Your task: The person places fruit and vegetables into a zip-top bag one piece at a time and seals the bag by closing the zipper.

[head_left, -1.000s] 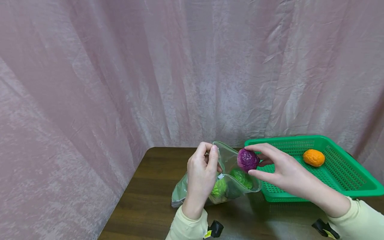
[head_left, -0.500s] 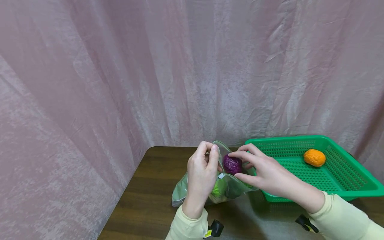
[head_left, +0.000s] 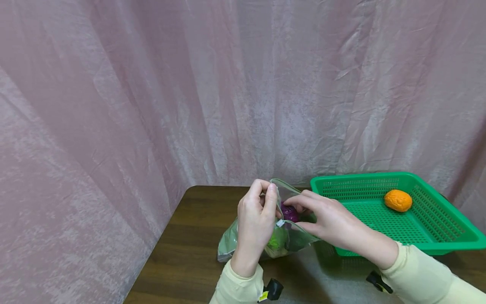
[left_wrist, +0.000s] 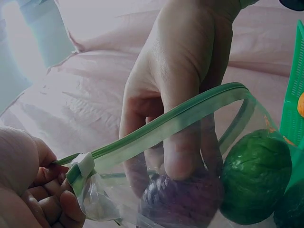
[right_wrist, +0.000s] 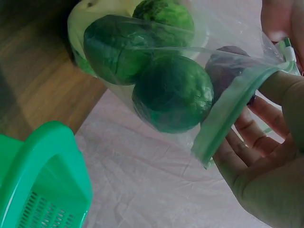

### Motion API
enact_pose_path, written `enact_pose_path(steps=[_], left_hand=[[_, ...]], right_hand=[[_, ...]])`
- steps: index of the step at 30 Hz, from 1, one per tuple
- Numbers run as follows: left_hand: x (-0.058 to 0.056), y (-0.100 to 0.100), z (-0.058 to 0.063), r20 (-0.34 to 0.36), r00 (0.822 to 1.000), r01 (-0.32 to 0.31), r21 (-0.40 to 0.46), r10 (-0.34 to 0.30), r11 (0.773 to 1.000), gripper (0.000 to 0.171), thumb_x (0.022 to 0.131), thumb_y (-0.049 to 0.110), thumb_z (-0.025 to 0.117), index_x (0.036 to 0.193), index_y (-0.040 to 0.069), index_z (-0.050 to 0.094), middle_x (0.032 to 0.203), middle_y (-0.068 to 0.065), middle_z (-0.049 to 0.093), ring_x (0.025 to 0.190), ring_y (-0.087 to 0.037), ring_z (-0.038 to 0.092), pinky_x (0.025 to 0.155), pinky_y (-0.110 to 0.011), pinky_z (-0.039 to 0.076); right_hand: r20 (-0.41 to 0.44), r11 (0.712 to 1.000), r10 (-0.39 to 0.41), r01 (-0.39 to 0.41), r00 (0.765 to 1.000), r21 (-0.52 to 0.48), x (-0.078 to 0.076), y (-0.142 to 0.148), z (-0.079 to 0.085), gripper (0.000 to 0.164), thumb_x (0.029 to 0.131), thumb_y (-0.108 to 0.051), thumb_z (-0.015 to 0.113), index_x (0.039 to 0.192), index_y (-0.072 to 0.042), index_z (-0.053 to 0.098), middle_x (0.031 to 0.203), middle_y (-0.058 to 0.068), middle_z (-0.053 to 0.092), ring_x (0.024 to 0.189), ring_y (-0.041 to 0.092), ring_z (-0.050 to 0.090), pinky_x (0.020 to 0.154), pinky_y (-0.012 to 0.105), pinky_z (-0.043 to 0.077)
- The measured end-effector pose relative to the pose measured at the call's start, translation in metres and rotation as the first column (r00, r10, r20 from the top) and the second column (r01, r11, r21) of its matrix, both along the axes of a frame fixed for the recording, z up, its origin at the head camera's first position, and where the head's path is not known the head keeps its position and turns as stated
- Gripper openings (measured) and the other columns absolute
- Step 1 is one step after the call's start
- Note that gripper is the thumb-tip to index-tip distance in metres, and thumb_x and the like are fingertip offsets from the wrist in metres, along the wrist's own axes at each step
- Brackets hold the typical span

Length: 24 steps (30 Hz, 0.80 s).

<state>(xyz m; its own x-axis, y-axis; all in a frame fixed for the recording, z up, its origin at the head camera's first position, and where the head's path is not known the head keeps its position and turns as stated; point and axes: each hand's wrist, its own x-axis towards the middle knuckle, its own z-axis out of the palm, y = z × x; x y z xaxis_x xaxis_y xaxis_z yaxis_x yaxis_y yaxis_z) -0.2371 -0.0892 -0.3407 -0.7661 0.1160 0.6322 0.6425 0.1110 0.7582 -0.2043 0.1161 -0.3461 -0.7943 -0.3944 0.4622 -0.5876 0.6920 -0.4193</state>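
My left hand (head_left: 256, 223) pinches one end of the open mouth of a clear zip bag (head_left: 228, 242), beside its white slider (left_wrist: 84, 165). My right hand (head_left: 338, 219) reaches into the mouth with its fingers and thumb around a small purple cabbage (head_left: 290, 213). In the left wrist view the cabbage (left_wrist: 183, 199) shows through the film, below the green zip strip (left_wrist: 166, 118). Several green round vegetables lie inside the bag, among them a dark green one (right_wrist: 173, 95) and a brighter, leafy one (right_wrist: 164, 21). The right hand covers part of the bag in the head view.
A green plastic basket (head_left: 452, 245) stands right of the bag, holding a wrinkled orange fruit or vegetable (head_left: 398, 200). Both rest on a dark wooden table (head_left: 182, 245), whose back edge meets a pink curtain (head_left: 228, 105).
My right hand has moved left and down from beside the basket, taking the purple cabbage into the bag's mouth. The left hand has kept its hold on the bag.
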Motion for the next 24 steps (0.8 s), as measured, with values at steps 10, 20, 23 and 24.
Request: enact_pose_path(steps=[10,20,23,24], left_hand=[[0.0,0.0,0.001,0.011,1.0,0.007,0.012,-0.008,1.0,0.024,0.116,0.023,0.059,0.095,0.011,0.065,0.067,0.005,0.062,0.05,-0.01,0.064,0.051,-0.031,0.056],[0.0,-0.001,0.0,0.02,1.0,0.012,0.006,-0.012,1.0,0.024,0.116,0.024,0.059,0.096,0.011,0.066,0.069,0.004,0.061,0.051,-0.01,0.064,0.051,-0.031,0.056],[-0.001,-0.001,0.0,0.019,1.0,0.013,0.011,-0.014,1.0,0.024,0.116,0.024,0.059,0.097,0.011,0.066,0.069,0.004,0.062,0.051,-0.011,0.065,0.05,-0.032,0.056],[-0.001,-0.001,0.001,0.018,1.0,0.016,0.013,-0.016,1.0,0.024,0.116,0.023,0.059,0.097,0.012,0.066,0.069,0.004,0.062,0.051,-0.011,0.065,0.05,-0.032,0.056]], right_hand=[[-0.001,0.995,0.033,-0.033,0.999,0.092,-0.007,0.0,-0.002,0.033,0.092,-0.006,0.089,0.118,-0.025,0.081,0.113,-0.017,0.077,0.102,0.009,0.073,0.087,0.035,0.062],[-0.029,0.977,0.133,-0.126,0.991,0.171,-0.008,0.005,-0.004,0.036,0.098,0.0,0.081,0.127,-0.02,0.08,0.122,-0.01,0.076,0.113,0.013,0.07,0.094,0.041,0.061],[-0.046,0.982,0.13,-0.122,0.99,0.146,-0.006,0.007,-0.003,0.036,0.097,0.001,0.082,0.127,-0.019,0.08,0.123,-0.011,0.075,0.114,0.012,0.07,0.095,0.04,0.061],[-0.062,0.984,0.125,-0.115,0.99,0.139,-0.006,0.008,-0.002,0.036,0.096,0.002,0.082,0.126,-0.019,0.08,0.124,-0.011,0.075,0.115,0.011,0.07,0.095,0.04,0.061]])
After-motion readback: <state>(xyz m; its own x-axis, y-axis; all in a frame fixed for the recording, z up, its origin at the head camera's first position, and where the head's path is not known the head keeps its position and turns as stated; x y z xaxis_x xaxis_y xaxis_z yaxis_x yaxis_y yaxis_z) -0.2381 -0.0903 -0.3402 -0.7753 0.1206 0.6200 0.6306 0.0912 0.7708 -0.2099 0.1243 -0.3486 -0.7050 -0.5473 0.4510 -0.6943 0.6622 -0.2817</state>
